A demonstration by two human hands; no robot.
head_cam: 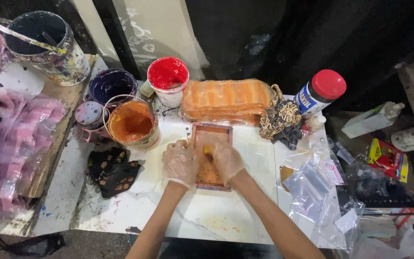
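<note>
1. A small wooden-framed screen (211, 156) lies flat on the white tabletop (216, 216), smeared orange inside.
2. The gloved left hand (180, 164) grips its left edge; the gloved right hand (226, 160) presses a yellow scraper (207, 149) onto it.
3. An orange paint tub (131, 123) stands just left.

Gloved hands (202, 163) on orange-inked frame (210, 156)

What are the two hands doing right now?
Left hand: gloved, resting on the small framed screen, holding its edge.
Right hand: gloved, closed on a small yellow piece over the screen.
</note>
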